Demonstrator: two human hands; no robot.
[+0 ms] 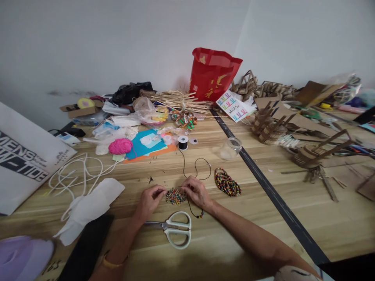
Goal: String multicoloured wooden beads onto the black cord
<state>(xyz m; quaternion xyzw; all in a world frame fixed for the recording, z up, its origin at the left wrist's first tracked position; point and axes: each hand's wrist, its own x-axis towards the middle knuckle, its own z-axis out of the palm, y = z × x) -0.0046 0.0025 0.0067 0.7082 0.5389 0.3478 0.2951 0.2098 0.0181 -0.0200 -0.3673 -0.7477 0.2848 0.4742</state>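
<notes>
A small heap of multicoloured beads (175, 196) lies on the wooden table between my two hands. My left hand (150, 201) is at its left edge, thumb and forefinger pinched together; what is between them is too small to tell. On the other side, my right hand (198, 192) pinches a thin black cord (211, 171). The cord curls back to a black spool (183, 143), and its other end hangs below the hand with a few strung beads (200, 216) on the table. Stacked beaded bracelets (227, 182) rest to the right. White-handled scissors (178, 230) lie just below the heap.
A clear jar (231, 148) stands behind the bracelets, beside a dark strip (272, 195) across the table. Small woven baskets (269, 130) crowd the right. Pink yarn (120, 146), blue paper (143, 145), white cord (84, 171) and a red bag (213, 74) occupy the back and left.
</notes>
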